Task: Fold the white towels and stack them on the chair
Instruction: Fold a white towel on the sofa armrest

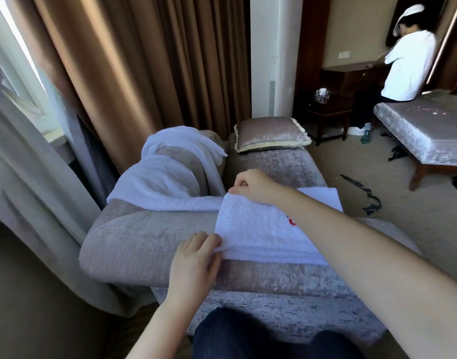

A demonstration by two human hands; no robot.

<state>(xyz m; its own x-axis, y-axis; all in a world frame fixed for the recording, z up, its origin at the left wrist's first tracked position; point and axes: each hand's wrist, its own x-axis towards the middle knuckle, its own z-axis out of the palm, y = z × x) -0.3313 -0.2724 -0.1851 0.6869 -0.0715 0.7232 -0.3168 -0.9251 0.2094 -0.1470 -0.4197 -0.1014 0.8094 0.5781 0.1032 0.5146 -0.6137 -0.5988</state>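
A white towel [258, 226] with a bit of red stitching lies partly folded on the seat of a grey velvet chair [282, 167]. My left hand [196, 257] pinches the towel's near left corner at the seat's front edge. My right hand [250, 185] reaches across and pinches the far left corner, lifting that edge slightly; its forearm hides part of the towel. More white towels [162, 182] hang loosely over the chair's left armrest [134, 239], unfolded.
A velvet cushion [270, 134] sits at the back of the seat. Brown curtains [144, 60] and a window fill the left. A second person in white stands at a dark desk [351, 73] at the back right, behind a velvet bench [424, 128]. Dark scraps litter the carpet.
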